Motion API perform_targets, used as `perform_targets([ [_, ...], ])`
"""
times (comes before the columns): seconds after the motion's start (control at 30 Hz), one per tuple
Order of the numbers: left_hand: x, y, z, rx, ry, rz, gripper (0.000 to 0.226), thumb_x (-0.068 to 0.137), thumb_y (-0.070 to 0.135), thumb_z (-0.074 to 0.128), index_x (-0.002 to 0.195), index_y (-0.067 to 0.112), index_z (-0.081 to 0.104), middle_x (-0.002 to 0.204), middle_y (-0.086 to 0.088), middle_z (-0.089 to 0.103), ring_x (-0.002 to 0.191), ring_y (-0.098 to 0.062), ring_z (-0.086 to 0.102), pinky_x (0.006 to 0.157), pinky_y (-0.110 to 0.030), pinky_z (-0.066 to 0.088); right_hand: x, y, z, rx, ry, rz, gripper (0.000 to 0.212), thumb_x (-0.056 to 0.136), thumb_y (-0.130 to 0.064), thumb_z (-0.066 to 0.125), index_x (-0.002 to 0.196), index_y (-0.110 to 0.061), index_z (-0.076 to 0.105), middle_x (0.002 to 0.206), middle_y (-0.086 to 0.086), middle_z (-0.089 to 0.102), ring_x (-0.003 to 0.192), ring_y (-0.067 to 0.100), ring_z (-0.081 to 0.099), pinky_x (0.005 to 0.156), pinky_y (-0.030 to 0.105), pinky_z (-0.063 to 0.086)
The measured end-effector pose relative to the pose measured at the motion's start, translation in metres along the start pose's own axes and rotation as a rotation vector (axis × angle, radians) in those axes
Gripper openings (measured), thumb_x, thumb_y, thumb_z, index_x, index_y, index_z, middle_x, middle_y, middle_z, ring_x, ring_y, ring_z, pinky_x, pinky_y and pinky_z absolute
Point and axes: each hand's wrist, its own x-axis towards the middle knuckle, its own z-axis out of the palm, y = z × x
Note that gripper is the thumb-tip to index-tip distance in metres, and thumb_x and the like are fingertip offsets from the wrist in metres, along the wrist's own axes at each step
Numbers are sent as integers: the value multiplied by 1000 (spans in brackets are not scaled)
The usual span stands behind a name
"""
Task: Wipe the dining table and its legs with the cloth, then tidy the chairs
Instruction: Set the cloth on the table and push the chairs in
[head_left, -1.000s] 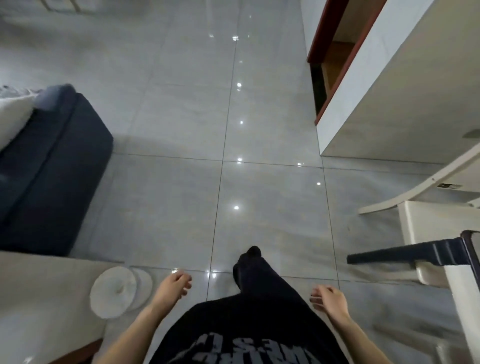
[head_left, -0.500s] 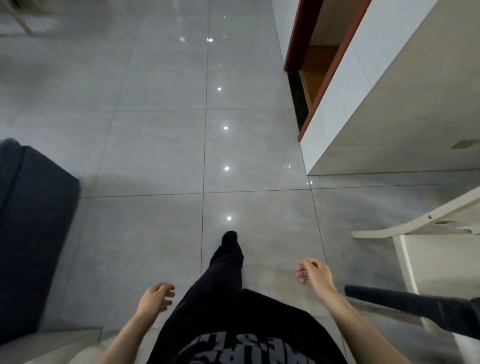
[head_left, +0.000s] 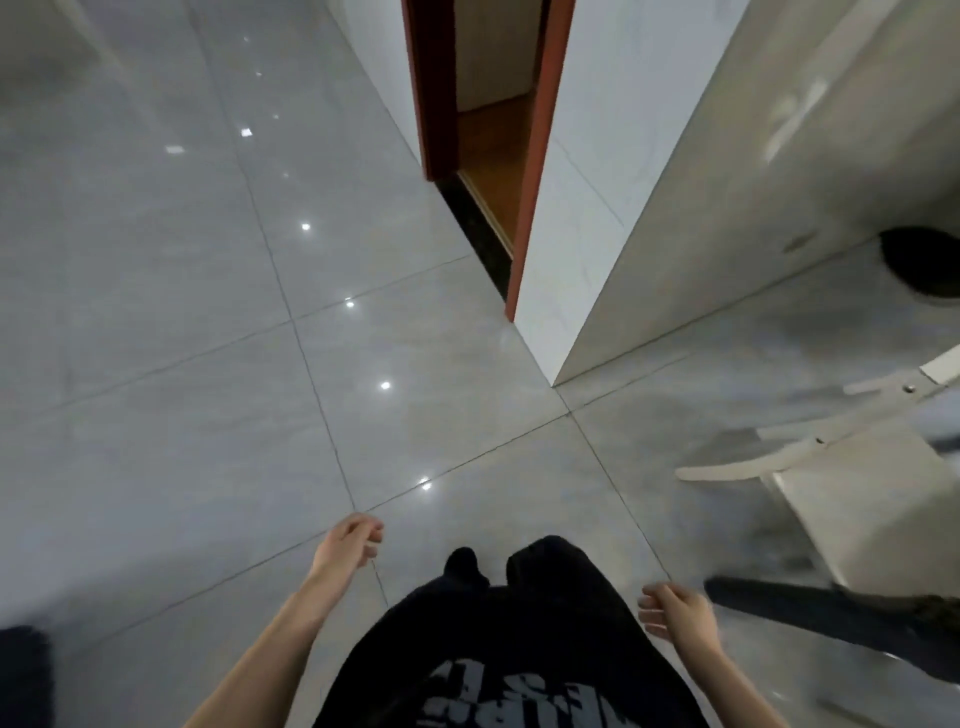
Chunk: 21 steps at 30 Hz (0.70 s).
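Observation:
I am walking over a grey tiled floor. My left hand (head_left: 347, 540) hangs in front of my body with loosely curled fingers and holds nothing. My right hand (head_left: 675, 613) swings at my right side, also loosely curled and empty. A white chair (head_left: 852, 499) with curved legs stands at the right edge, blurred by motion. No cloth and no dining table top show in this view.
A white wall corner (head_left: 566, 291) juts out ahead on the right, with a red-brown door frame (head_left: 535, 156) and an open doorway beside it. A dark bar-like object (head_left: 831, 618) lies low at the right. A dark round object (head_left: 924, 265) sits by the far right wall.
The view has swung right and forward: the dark sofa has left the frame, the doorway and wall corner have come closer. Both hands keep swinging empty.

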Motion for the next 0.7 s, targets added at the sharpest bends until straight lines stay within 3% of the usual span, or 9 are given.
perform_targets([
  [0.17,55,84,37,123,-125,37,18,93,11,48,83,7,63,77,-8,61,61,-20,53,57,-25,39,16,-32,0,168,77,86,18,92,-1,48,85,7,63,77,22,63,68,33,60,65,37,49],
  [0.47,130,206,122,245,-213,-2,19,93,11,48,81,6,62,80,-14,61,61,-24,54,58,-27,38,114,-180,-23,382,132,1,16,91,-3,50,85,3,63,70,16,62,60,27,60,56,29,47],
  [0.6,143,291,178,338,-335,165,19,93,12,49,83,7,64,85,-14,64,67,-24,56,63,-30,43,141,-242,-53,442,166,-78,15,91,-7,54,85,1,65,72,14,64,57,20,61,50,23,49],
  [0.7,140,360,232,432,-462,328,20,94,15,48,84,13,65,85,-10,66,73,-23,58,68,-29,44,140,-280,-79,509,228,-156,15,92,-7,54,83,-2,66,75,13,65,57,16,62,57,26,50],
])
